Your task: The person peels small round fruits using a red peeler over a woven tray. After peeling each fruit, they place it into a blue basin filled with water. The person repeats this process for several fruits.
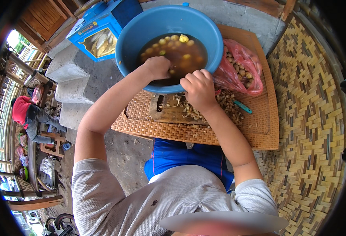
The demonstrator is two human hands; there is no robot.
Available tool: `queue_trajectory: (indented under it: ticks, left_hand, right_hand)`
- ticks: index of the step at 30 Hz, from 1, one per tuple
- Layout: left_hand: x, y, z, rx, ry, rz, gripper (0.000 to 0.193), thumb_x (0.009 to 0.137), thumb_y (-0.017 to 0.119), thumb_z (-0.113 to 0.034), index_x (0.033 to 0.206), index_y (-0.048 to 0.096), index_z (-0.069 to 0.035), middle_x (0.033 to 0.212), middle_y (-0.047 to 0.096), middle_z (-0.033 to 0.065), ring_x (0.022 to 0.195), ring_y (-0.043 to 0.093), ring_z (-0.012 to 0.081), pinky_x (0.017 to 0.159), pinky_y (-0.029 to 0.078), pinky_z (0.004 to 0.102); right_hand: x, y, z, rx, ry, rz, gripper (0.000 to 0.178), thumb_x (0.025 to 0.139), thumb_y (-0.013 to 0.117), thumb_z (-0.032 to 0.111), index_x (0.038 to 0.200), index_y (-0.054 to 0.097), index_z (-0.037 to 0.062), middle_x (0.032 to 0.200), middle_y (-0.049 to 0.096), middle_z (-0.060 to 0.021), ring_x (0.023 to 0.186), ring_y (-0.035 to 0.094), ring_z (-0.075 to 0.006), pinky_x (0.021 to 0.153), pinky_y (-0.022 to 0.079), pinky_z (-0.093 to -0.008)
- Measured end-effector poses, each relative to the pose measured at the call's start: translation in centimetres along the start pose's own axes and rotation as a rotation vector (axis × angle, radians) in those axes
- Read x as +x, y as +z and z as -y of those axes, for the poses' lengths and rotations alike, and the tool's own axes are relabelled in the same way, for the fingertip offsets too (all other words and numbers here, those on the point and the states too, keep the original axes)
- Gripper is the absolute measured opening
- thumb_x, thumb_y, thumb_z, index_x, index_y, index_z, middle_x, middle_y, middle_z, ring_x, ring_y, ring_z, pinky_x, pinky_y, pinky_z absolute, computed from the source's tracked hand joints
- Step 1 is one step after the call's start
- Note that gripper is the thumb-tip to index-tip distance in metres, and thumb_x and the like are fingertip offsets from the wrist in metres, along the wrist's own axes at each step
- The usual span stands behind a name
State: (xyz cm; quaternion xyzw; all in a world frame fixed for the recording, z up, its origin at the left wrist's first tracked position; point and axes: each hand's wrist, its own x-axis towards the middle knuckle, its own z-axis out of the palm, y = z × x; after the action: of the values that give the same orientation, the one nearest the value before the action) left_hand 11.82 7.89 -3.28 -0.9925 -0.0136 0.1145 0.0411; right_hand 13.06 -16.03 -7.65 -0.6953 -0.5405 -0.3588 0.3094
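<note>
A big blue plastic basin (127, 37) stands on the woven table, with murky brown water (194, 55) in it. Several round, pale yellow pieces, like small peeled potatoes, sit in the water; one brighter yellow piece (184, 38) shows at the far side. My left hand (159, 67) reaches over the near left rim, its fingers dipped in the water and hidden, so what they hold cannot be seen. At the near right, my right hand (198, 88) is closed over the basin's rim. Below it lie a wooden cutting board (169, 112) and many peel scraps (230, 108).
A pink plastic bag (255, 84) of small brown round produce lies right of the basin. A teal handle (242, 106) rests among the scraps. A blue box (98, 37) stands on concrete steps (76, 86) at left. Woven bamboo wall (310, 106) closes the right; a person in red (23, 112) bends far left.
</note>
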Motion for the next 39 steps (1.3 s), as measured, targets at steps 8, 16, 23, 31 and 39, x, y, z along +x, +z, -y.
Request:
queue_trajectory:
  ticks: [8,16,23,31,39]
  left_hand:
    - [-1.0,-0.7,0.8,-0.109,0.057,-0.402,0.035,0.089,0.077,-0.032,0.121,0.081,-0.017,0.116,0.078,0.0129,0.108,0.077,0.0351,0.094,0.062,0.0489]
    - [-6.1,-4.0,-1.1,-0.529,0.065,-0.716,0.028,0.092,0.081,-0.008,0.119,0.078,-0.002,0.106,0.076,0.0123,0.090,0.077,0.0231,0.079,0.061,0.0336]
    - [-11.5,-0.3,-4.7,-0.420,0.214,-0.992,0.020,0.086,0.080,-0.003,0.106,0.078,-0.003,0.112,0.074,0.0137,0.104,0.073,0.0318,0.091,0.058,0.0430]
    - [-15.3,6.0,-5.5,-0.310,0.201,-1.080,0.023,0.081,0.078,0.002,0.103,0.078,-0.007,0.131,0.067,0.0179,0.115,0.070,0.0365,0.097,0.056,0.0479]
    - [-13.9,7.1,-7.3,-0.436,0.248,-0.891,0.022,0.081,0.077,0.003,0.102,0.077,-0.006,0.125,0.070,0.0126,0.099,0.074,0.0315,0.086,0.058,0.0439]
  right_hand:
    - [0.0,0.0,-0.1,0.008,0.002,-0.008,0.018,0.070,0.074,0.000,0.076,0.060,0.0107,0.077,0.056,-0.0036,0.081,0.059,-0.0270,0.081,0.047,-0.0423]
    - [0.7,0.0,-1.5,0.068,0.034,-0.049,0.012,0.077,0.070,0.000,0.078,0.063,0.0100,0.080,0.060,-0.0034,0.087,0.061,-0.0279,0.088,0.047,-0.0428]
    - [2.2,1.0,-2.1,0.082,0.050,-0.044,0.020,0.073,0.079,-0.001,0.085,0.066,0.0094,0.086,0.065,-0.0036,0.092,0.063,-0.0279,0.093,0.048,-0.0434]
    - [1.8,-0.3,-3.6,0.136,-0.019,0.029,0.037,0.086,0.086,0.020,0.119,0.074,0.0103,0.127,0.074,-0.0100,0.128,0.065,-0.0278,0.118,0.044,-0.0467]
    - [-3.4,-6.9,-10.8,0.043,0.103,0.248,0.017,0.092,0.083,0.027,0.103,0.084,0.0149,0.116,0.083,-0.0036,0.111,0.076,-0.0224,0.101,0.060,-0.0431]
